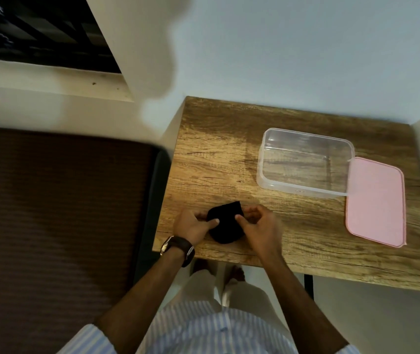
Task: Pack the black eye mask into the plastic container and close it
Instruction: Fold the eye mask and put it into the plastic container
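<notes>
The black eye mask (226, 224) lies folded near the front left of the wooden table (219, 154). My left hand (193, 226) grips its left side, thumb pressed on top. My right hand (257, 226) pinches its right edge with thumb and fingers. The clear plastic container (303, 186) stands open and empty at the back right of the table. Its pink lid (376, 200) lies flat beside it on the right, one corner tucked against the container's side.
A dark brown mattress (58, 213) lies close to the table's left edge. Pale walls bound the table behind and on the right. A dark window (32, 31) is at the upper left. My feet show under the table's front edge.
</notes>
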